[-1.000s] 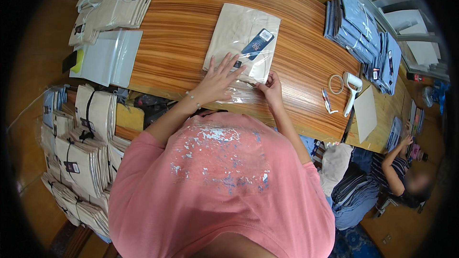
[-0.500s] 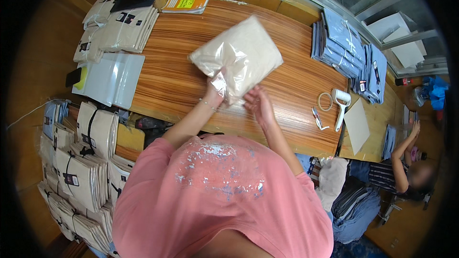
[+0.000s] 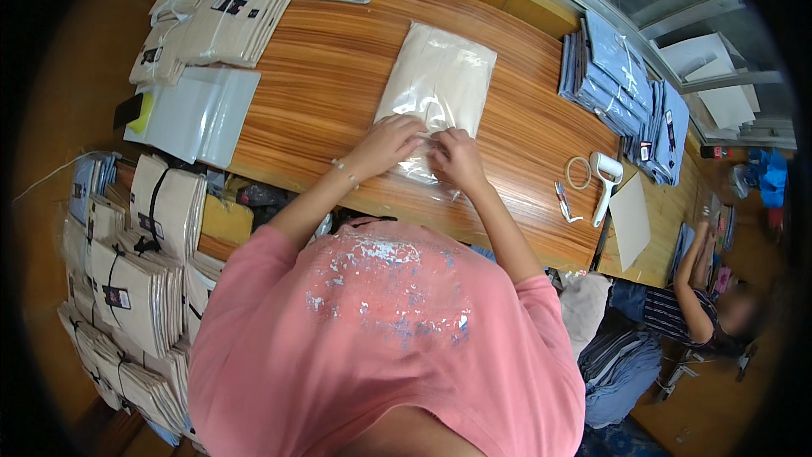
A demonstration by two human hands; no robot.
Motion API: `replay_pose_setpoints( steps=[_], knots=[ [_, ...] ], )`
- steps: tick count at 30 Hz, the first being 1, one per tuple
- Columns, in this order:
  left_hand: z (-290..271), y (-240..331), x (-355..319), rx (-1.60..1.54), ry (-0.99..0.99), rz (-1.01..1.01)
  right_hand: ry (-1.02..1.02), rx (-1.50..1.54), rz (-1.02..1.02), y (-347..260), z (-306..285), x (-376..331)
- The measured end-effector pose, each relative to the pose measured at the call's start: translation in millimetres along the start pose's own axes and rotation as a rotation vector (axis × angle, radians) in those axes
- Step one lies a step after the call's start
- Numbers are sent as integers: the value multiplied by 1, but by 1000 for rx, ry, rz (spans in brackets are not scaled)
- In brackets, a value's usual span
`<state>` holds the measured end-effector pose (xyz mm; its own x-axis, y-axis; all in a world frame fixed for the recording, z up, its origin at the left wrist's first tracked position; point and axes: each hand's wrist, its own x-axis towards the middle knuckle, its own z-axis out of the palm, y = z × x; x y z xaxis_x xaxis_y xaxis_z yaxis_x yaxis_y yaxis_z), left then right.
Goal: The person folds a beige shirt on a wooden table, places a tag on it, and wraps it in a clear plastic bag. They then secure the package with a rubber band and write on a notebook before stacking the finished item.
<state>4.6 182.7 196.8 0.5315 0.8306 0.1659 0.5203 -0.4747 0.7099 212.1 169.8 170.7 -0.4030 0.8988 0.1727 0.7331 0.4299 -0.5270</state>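
A clear plastic bag (image 3: 440,68) with a folded cream garment inside lies flat on the wood-grain table in front of me. Its loose clear end points toward my body. My left hand (image 3: 391,145) is on the near left part of the bag, fingers curled and closed on the film. Close beside it, my right hand (image 3: 459,158) grips the film at the near right with bent fingers. Both sets of fingertips almost meet over the bag's near end, and the film wrinkles under them. What exactly the fingertips pinch is partly hidden.
Right of the bag lie a lint roller (image 3: 606,178), a tape ring (image 3: 578,173) and small snips (image 3: 563,201). Folded blue garments (image 3: 605,76) stack at the far right, cream ones (image 3: 233,30) at the far left, near clear plastic sleeves (image 3: 203,118). Another person (image 3: 698,305) sits at right.
The bag has come down from a tilted, raised position to lie flat on the table, turned more upright to me. Both hands have moved onto its near end.
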Motion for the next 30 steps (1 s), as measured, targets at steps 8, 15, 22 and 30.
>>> replay_pose_setpoints(
  steps=[8, 15, 22, 30],
  knots=[
    [56, -27, -49, 332, -77, 18, -185, -260, -102, -9, 18, 2],
    [65, -20, -57, 413, -57, -45, 14, -400, -249, -16, 27, 31],
    [74, -24, -56, 433, -14, 2, -122, -392, -388, 2, 21, 54],
    [68, -16, -46, 506, -50, 8, -205, -188, -325, 5, 3, 81]
  ],
)
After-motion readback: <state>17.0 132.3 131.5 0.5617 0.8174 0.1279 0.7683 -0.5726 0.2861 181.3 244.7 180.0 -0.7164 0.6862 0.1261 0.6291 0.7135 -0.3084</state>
